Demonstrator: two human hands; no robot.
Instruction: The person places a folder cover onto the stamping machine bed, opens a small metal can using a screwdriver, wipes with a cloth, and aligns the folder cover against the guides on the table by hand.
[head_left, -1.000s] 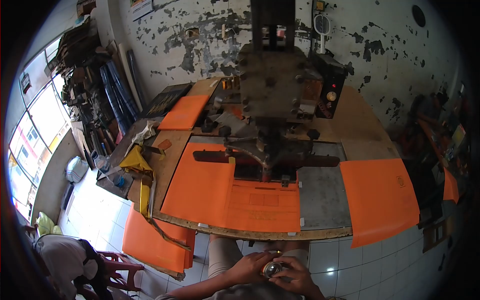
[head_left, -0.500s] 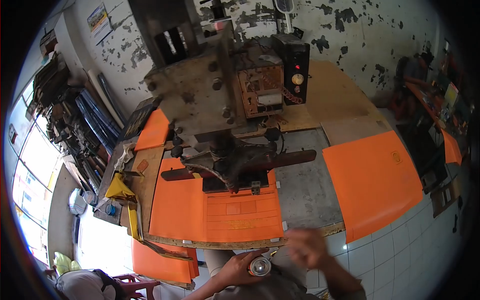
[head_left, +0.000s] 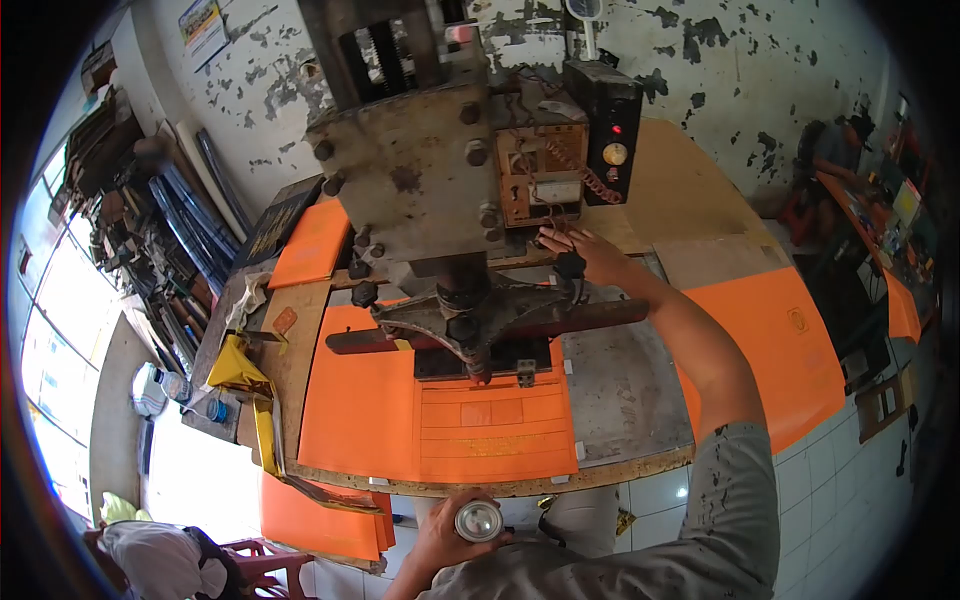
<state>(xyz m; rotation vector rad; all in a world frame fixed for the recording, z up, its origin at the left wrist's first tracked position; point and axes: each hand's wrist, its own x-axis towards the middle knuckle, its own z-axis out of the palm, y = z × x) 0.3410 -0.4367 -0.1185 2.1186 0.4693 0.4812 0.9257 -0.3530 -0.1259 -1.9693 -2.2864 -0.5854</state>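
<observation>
Near the lap, my left hand (head_left: 447, 540) is wrapped round a small round container (head_left: 478, 521) with a shiny circular top. My right hand (head_left: 585, 255) reaches past the press (head_left: 410, 180), beside its knob and below the control box (head_left: 545, 180). The fingers of that hand are partly spread, and nothing shows in them. Under the press head lies an orange sheet (head_left: 365, 425) with a printed panel (head_left: 495, 430) on its right part. A larger orange sheet (head_left: 770, 340) lies to the right, partly behind my right arm.
Gold foil (head_left: 238, 370) hangs at the left of the wooden table (head_left: 690, 190). An orange stack (head_left: 315, 520) is below the table's left edge, near a red stool (head_left: 270, 565). Another person (head_left: 840, 145) is at the far right. Rolls (head_left: 190, 230) lean at the left wall.
My right hand has left the container near my lap and moved up and forward to the press. My left hand keeps hold of the container. The camera view has shifted.
</observation>
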